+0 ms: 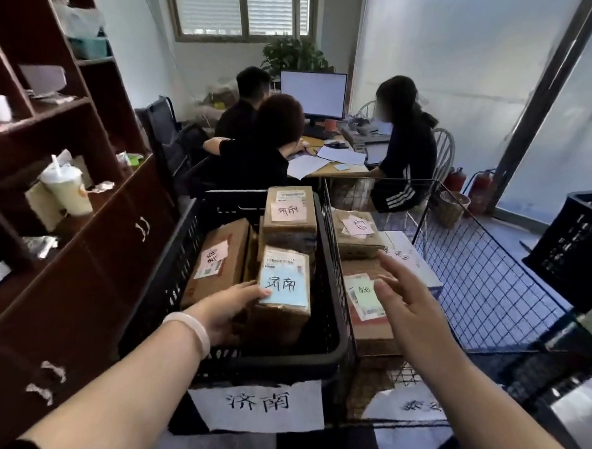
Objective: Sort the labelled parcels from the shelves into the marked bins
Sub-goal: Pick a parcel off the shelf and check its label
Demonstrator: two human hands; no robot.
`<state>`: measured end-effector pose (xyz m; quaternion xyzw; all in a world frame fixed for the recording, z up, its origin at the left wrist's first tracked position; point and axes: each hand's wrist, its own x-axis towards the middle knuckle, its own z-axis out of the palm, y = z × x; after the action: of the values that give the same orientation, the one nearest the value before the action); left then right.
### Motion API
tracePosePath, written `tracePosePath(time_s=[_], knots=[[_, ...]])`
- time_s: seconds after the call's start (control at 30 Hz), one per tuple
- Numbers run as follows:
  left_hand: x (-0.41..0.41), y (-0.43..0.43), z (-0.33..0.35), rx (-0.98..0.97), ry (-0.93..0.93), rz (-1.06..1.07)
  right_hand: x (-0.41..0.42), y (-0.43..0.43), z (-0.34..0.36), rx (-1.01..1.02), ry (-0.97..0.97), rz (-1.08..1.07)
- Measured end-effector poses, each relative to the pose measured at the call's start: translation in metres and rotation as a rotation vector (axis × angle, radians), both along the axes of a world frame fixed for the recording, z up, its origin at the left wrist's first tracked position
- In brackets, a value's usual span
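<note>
Left hand has it: thumb on top, fingers curled round the near left corner of the blue-label parcel, a firm hold on that one box. Right hand holds nothing, its fingers spread wide above the green-label parcel in the wire bin; I can't tell if it touches.

Nearest me, the paper sign on the black crate reads the same two characters as the blue note. So I judge this parcel belongs here, and I'm gripping the corner to settle it among the others.

The parcel sits inside the crate, towards the front right, resting on what lies below. Its long axis runs away from me, front to back along the crate. The labelled face is up, the writing upright to my view, the near end pointing at my wrist.

Left of it, the pink-label parcel lies tilted by the crate wall. Behind it, another brown parcel lines up the same way. A second sign marks the wire bin.

Off left is a dark shelf unit with a drink cup. Far back are three people at a desk and a monitor.
</note>
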<state>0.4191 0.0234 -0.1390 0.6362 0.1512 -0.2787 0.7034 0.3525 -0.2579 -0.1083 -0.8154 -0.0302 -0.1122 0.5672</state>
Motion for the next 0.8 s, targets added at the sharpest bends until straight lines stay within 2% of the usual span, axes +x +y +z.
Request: tracePosePath(time_s=[0.07,0.17,0.27,0.37,0.57,0.7,0.8], knots=[[0.016,0.003,-0.014,0.036,0.116,-0.098,0.015,0.003,-0.004,-0.030,0.016,-0.033],[0.041,0.003,-0.038,0.218,0.175,-0.220,0.032,0.009,-0.010,-0.052,0.032,-0.092],[0.060,0.000,-0.055,0.441,0.139,-0.404,0.044,0.017,-0.019,-0.057,0.059,-0.109],[0.071,-0.005,-0.069,0.521,0.113,-0.558,0.051,0.021,-0.027,-0.064,0.088,-0.129],[0.070,-0.014,-0.097,0.456,0.106,-0.616,0.056,0.021,-0.035,-0.026,0.128,-0.207],[0.058,-0.023,-0.116,0.217,0.246,-0.490,0.057,0.023,-0.038,-0.068,0.135,-0.245],[0.060,-0.020,-0.121,0.203,0.220,-0.478,0.057,0.025,-0.038,-0.077,0.134,-0.269]])
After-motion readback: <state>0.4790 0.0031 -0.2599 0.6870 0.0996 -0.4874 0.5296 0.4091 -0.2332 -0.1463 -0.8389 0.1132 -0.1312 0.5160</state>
